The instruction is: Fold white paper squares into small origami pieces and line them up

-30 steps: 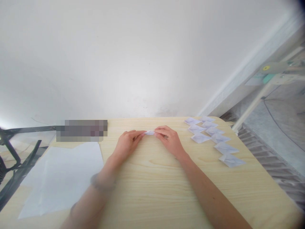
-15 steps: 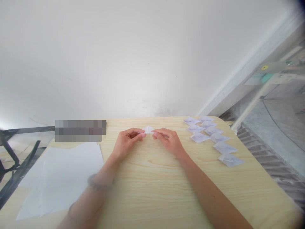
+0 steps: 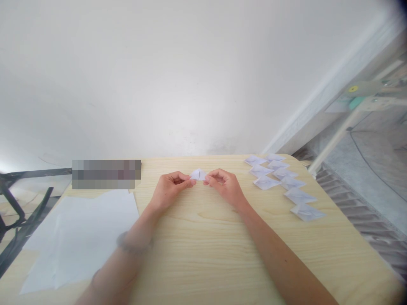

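Between my hands is a small white folded paper piece [image 3: 199, 174], peaked at the top with a crease down its middle. My left hand [image 3: 173, 186] pinches its left corner between thumb and fingers. Its right corner is in the closed fingertips of my right hand [image 3: 222, 184]. The fingers cover both ends of the paper. On the right of the table, several folded paper pieces [image 3: 266, 182] of pointed diamond shape lie in two overlapping rows.
White paper sheets [image 3: 92, 237] lie on the left of the wooden table [image 3: 203, 254]. A blurred-out patch [image 3: 106, 174] hides something behind them. A pale wall [image 3: 190, 84] rises at the table's back edge. Dark metal bars [image 3: 19, 203] stand at left, a light pole [image 3: 333, 137] at right.
The paper between my hands has tilted, so more of its creased face shows. My fingers have shifted slightly on its corners. The paper rows and sheets stay where they were.
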The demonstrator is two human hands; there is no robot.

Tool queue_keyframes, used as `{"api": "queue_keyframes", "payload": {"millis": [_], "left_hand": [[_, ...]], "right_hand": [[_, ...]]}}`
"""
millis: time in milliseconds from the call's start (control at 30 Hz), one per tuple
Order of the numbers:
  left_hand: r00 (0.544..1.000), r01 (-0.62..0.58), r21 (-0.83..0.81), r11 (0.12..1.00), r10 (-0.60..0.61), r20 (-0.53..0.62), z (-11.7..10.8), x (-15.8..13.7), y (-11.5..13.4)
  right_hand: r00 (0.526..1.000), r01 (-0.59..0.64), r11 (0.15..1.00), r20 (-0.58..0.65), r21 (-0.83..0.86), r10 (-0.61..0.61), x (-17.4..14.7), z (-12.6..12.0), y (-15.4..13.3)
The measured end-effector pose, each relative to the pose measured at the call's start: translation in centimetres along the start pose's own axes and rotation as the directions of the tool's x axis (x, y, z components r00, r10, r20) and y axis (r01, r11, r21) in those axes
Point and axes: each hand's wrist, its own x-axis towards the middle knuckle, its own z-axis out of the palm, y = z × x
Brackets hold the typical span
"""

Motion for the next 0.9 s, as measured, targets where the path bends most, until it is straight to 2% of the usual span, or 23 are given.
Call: {"api": "queue_keyframes", "payload": {"millis": [200,433,567,733,900], "left_hand": [[0.998,0.024,-0.041,0.999,-0.021,0.062,-0.25,0.10,-0.22],[0.997,0.008,-0.029,1.000,-0.005,0.080,-0.51,0.21,-0.46],[0.991,0.001,0.074,0.997,-0.011,0.130,-0.60,0.15,-0.20],[0.974,-0.058,0.155,0.986,0.022,0.227,-0.52,0.09,0.09],[0.977,-0.055,0.149,0.987,0.022,0.213,-0.42,0.12,0.24]], "right_hand": [[1.000,-0.019,1.000,0.008,0.023,0.019,-0.03,0.10,0.12],[1.000,-0.008,1.000,-0.021,0.016,0.009,-0.16,0.17,0.19],[0.999,0.033,0.999,-0.021,0.005,-0.033,-0.21,0.14,0.21],[0.993,0.120,0.987,0.021,-0.110,-0.118,-0.23,0.25,0.35],[0.987,0.160,0.977,0.040,-0.144,-0.156,-0.20,0.39,0.35]]}}
